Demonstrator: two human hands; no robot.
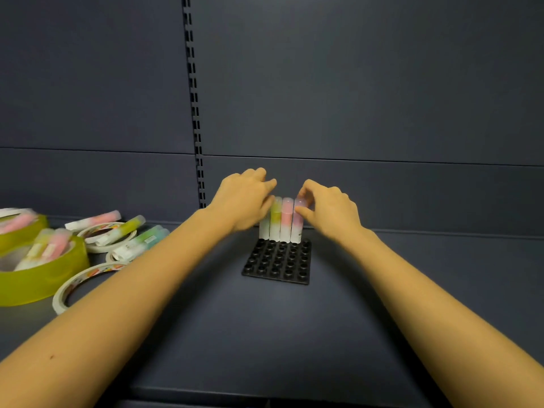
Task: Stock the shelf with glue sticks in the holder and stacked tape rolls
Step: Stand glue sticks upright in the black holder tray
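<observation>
Shelf status: holder has only its back row of glue sticks, left hand and right hand pinching row ends; loose sticks and tape rolls at lower left not yet stocked.

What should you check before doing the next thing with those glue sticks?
1. Back-row glue sticks upright in the black holder: ok.
2. Rightmost glue stick, pinched by the right hand, pushed fully in: cannot tell.
3. Left hand grip at the row's left end: cannot tell.
4. Empty holes in front: ok, plenty.
5. Loose glue sticks lying on the left: ok.
6. Tape rolls stacked: not ok, lying scattered.
</observation>
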